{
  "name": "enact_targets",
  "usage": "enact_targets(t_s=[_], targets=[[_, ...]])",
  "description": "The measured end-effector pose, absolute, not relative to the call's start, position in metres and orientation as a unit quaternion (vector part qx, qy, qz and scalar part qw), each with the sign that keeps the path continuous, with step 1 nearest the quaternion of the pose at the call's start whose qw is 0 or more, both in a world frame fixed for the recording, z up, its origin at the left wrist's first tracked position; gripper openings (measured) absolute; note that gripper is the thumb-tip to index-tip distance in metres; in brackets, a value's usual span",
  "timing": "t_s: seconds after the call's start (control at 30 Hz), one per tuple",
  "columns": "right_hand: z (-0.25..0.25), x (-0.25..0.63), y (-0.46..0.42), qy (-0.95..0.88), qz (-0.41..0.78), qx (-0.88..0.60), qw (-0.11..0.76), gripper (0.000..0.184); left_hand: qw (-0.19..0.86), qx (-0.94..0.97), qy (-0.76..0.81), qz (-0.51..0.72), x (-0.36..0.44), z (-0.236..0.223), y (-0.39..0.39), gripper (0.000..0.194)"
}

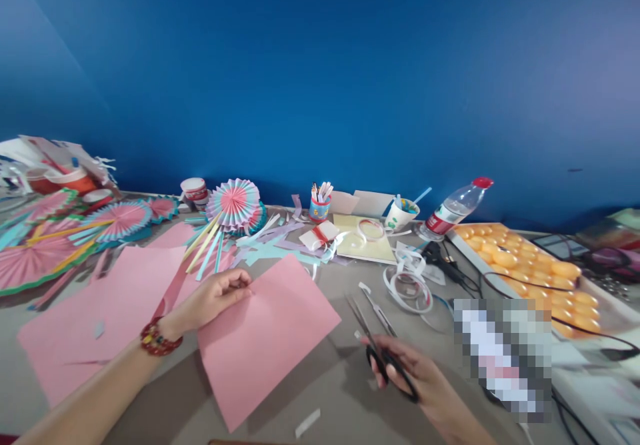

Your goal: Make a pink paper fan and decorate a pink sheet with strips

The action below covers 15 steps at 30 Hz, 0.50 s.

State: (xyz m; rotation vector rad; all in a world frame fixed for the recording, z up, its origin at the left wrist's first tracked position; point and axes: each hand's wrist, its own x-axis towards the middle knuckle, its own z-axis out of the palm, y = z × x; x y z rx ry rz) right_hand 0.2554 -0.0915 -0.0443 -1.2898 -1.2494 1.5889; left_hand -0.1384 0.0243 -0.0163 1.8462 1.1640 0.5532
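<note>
- Head view: left hand (227,295) pinches a pink sheet (270,338) by its far-left edge, thumb and fingers closed on the paper. Sheet is smooth, matte, four-sided, raised at a tilt; shadow falls on the grey table (175,398) beneath.
- Left wrist: bracelet (159,338) of reddish beads, wound in several strands.
- Right hand (410,365) grasps scissors (373,343), fingers at the black handle loops. Metal blades point far and left, apart from the sheet and just right of it.
- Slim grey tool (380,313) with a pale end lies just beyond the scissors.
- Near edge: narrow white scrap (307,423).
- Left of the held sheet: flat pink paper (125,291), small pale scrap (99,329) on top.
- Farther left: pleated paper rosettes (123,221), sharp radial folds, pink centres, blue or green rims; another pleated rosette (234,201), lilac-edged, nearer the middle.
- Far middle: decorated pencil cup (320,209), pale yellow sheet (367,250), white paper cup (401,216) with green print.
- Right of middle: loose white coil (410,291), ribbon-like; clear bottle (455,208), red cap, tilted in view.
- Far right: white-rimmed tray (613,311) of glossy, rounded orange pieces (520,255), thin black cable across them.
- Behind everything: plain blue wall (320,85).
</note>
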Motion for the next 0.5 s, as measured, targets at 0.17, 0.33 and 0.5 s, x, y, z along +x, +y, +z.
enact_targets(t_s=[0.17, 0.33, 0.5], targets=[[-0.046, 0.247, -0.098, -0.517, 0.620, -0.499, 0.315, 0.064, 0.424, 0.733, 0.474, 0.242, -0.145, -0.005, 0.023, 0.025], [-0.038, 0.246, -0.099, -0.575, 0.560, -0.518, 0.297, 0.055, 0.407, 0.743, 0.471, 0.247, -0.147, -0.005, 0.025, 0.025], [-0.030, 0.280, -0.092, -0.655, 0.263, -0.658, 0.262, 0.040, 0.243, 0.791, 0.471, 0.306, -0.147, 0.009, 0.011, 0.020]])
